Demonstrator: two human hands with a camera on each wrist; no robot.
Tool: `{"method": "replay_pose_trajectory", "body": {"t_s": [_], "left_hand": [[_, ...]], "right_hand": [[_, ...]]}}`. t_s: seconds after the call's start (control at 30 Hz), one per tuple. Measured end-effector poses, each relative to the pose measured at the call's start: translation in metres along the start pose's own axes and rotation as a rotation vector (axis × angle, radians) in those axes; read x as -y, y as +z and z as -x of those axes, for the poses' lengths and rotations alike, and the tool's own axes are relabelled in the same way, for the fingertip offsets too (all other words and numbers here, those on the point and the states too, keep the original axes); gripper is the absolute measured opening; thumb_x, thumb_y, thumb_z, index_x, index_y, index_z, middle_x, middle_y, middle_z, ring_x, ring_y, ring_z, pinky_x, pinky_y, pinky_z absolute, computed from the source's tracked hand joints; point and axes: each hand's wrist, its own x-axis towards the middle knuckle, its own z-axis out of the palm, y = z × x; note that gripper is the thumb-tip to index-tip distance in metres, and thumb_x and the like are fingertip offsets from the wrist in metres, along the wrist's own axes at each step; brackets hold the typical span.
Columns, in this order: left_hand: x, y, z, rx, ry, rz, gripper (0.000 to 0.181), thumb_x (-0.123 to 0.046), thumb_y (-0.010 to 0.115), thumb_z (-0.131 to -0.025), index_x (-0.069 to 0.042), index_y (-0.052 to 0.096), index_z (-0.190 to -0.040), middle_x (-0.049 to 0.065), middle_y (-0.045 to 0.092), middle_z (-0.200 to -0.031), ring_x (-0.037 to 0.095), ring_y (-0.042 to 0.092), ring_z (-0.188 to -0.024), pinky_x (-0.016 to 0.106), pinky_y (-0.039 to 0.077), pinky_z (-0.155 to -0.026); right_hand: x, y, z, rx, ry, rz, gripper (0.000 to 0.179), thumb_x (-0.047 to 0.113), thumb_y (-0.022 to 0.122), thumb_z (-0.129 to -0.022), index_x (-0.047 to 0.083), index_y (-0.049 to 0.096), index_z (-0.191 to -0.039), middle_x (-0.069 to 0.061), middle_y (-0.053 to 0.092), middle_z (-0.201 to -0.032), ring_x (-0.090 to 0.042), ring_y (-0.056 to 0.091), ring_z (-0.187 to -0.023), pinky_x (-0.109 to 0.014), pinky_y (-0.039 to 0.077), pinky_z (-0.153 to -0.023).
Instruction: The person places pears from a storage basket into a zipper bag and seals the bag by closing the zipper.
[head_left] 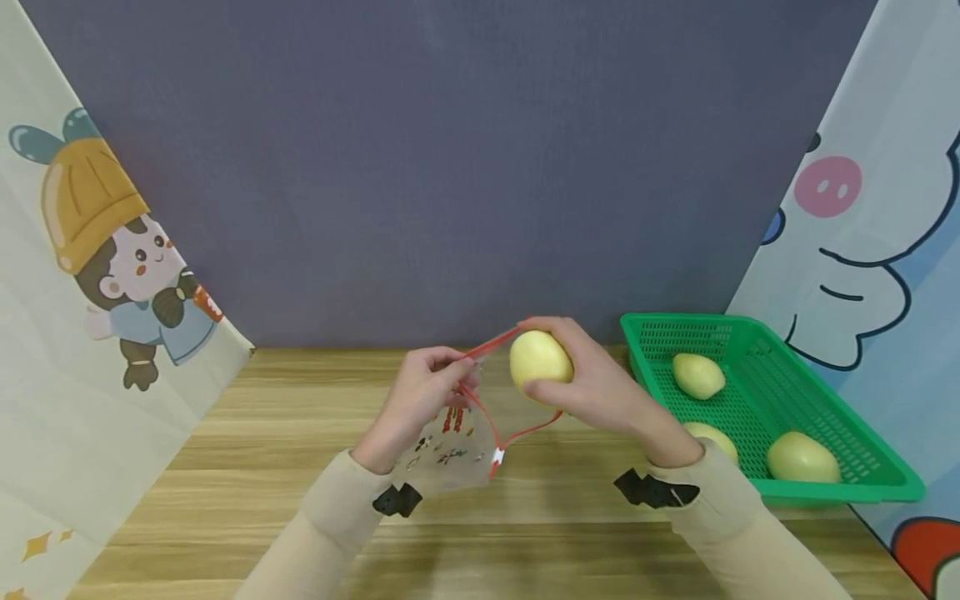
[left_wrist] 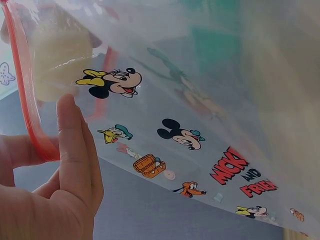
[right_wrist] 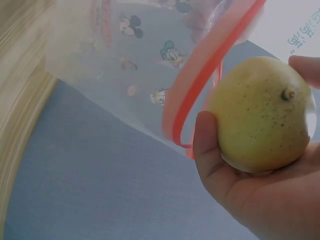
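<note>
A clear zip bag with red edging and cartoon prints hangs above the wooden table, its mouth spread apart. My left hand pinches the red edge of that mouth between thumb and fingers. In my right hand is a yellow mango, gripped between thumb and fingers right at the bag's opening. Brown specks and a stem scar mark the mango in the right wrist view. Seen through the film in the left wrist view, the mango looks blurred. A white slider sits on the red strip.
On the right stands a green plastic basket holding a mango at its back, another mango at its front, and a third partly behind my right forearm. A grey panel closes off the table's far side, with printed cloths left and right.
</note>
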Motion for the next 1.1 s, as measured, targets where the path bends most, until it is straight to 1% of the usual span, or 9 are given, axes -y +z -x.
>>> {"method": "replay_pose_trajectory", "body": {"t_s": [0.13,0.33,0.53,0.7,0.87,0.93,1.1], "left_hand": [[0.0007,0.0006,-0.0005,-0.001,0.003,-0.001,0.020,-0.008,0.062,-0.100,0.010,0.070,-0.105,0.016,0.068,-0.084,0.019,0.067,-0.067,0.035,0.062,-0.065],[0.0009,0.0010,-0.0010,-0.012,0.009,-0.012,0.020,-0.008,0.062,-0.100,0.010,0.070,-0.105,0.016,0.068,-0.084,0.019,0.067,-0.067,0.035,0.063,-0.064],[-0.0005,0.0009,-0.0007,-0.021,0.017,-0.016,0.019,-0.009,0.062,-0.100,0.008,0.071,-0.103,0.016,0.069,-0.084,0.020,0.067,-0.067,0.035,0.063,-0.064],[-0.0009,-0.0004,-0.0003,-0.028,0.023,-0.021,0.020,-0.011,0.062,-0.100,0.006,0.072,-0.102,0.016,0.068,-0.084,0.022,0.068,-0.067,0.038,0.063,-0.064],[-0.0009,-0.0007,-0.0010,-0.026,0.019,-0.020,0.022,-0.012,0.062,-0.100,0.008,0.072,-0.103,0.015,0.068,-0.083,0.021,0.069,-0.066,0.038,0.063,-0.063],[-0.0012,-0.0004,-0.0012,-0.030,0.015,-0.016,0.023,-0.012,0.062,-0.100,0.009,0.071,-0.103,0.015,0.068,-0.082,0.021,0.069,-0.064,0.037,0.063,-0.063],[-0.0012,0.0010,-0.0022,-0.050,0.012,0.004,0.021,-0.009,0.060,-0.101,0.008,0.072,-0.102,0.016,0.068,-0.082,0.019,0.068,-0.061,0.035,0.063,-0.061]], "right_hand": [[-0.0009,0.0022,-0.0010,0.004,0.000,0.027,0.065,0.017,0.076,-0.083,0.020,0.051,-0.143,-0.008,0.050,-0.131,-0.027,0.058,-0.094,-0.039,0.055,-0.072],[-0.0016,0.0049,-0.0008,0.014,-0.021,0.074,0.067,0.018,0.079,-0.082,0.019,0.052,-0.143,-0.007,0.051,-0.132,-0.025,0.060,-0.095,-0.038,0.055,-0.075],[-0.0013,0.0064,-0.0010,0.013,-0.050,0.155,0.070,0.022,0.081,-0.081,0.017,0.052,-0.144,-0.005,0.055,-0.128,-0.022,0.060,-0.096,-0.038,0.055,-0.077],[-0.0022,0.0069,-0.0004,0.016,-0.049,0.209,0.072,0.027,0.083,-0.080,0.017,0.053,-0.144,-0.005,0.056,-0.128,-0.022,0.058,-0.101,-0.038,0.055,-0.077],[-0.0034,0.0074,0.0001,0.021,-0.042,0.233,0.072,0.029,0.084,-0.080,0.018,0.053,-0.145,-0.005,0.056,-0.129,-0.023,0.057,-0.105,-0.041,0.055,-0.079],[-0.0039,0.0075,0.0002,0.025,-0.044,0.238,0.072,0.030,0.084,-0.081,0.018,0.053,-0.145,-0.004,0.057,-0.129,-0.022,0.056,-0.105,-0.040,0.055,-0.079],[-0.0046,0.0046,0.0004,0.010,-0.055,0.205,0.066,0.030,0.084,-0.085,0.016,0.056,-0.143,-0.004,0.058,-0.126,-0.021,0.057,-0.094,-0.035,0.054,-0.075]]}}
